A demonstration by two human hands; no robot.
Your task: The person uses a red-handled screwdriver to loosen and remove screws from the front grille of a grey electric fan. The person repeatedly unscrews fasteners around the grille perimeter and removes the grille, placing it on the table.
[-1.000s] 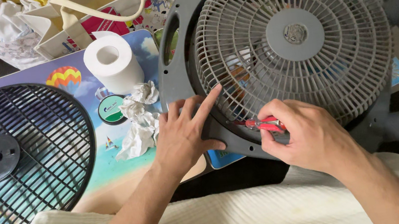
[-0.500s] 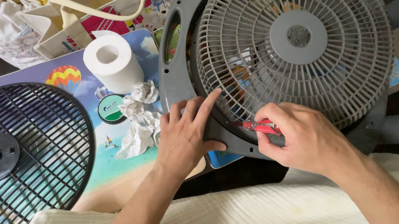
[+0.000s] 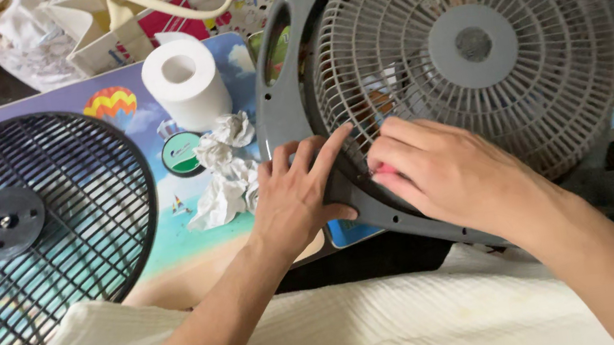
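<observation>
The grey fan housing [image 3: 460, 50] lies across the colourful mat [image 3: 186, 241]. The left hand [image 3: 299, 198] presses flat on its frame; the right hand [image 3: 438, 172] closes around what seems a red tool [image 3: 382, 172]. Steady bracing suits this.

Soft, even light is falling from above, keeping the grey fan grille [image 3: 468, 48] and the paper roll [image 3: 183, 81] bright without glare. The floor at the top corners and right edge is sinking into darkness. Faint shadows are lying under both hands. Focus is holding sharp; edges are bending slightly outward
</observation>
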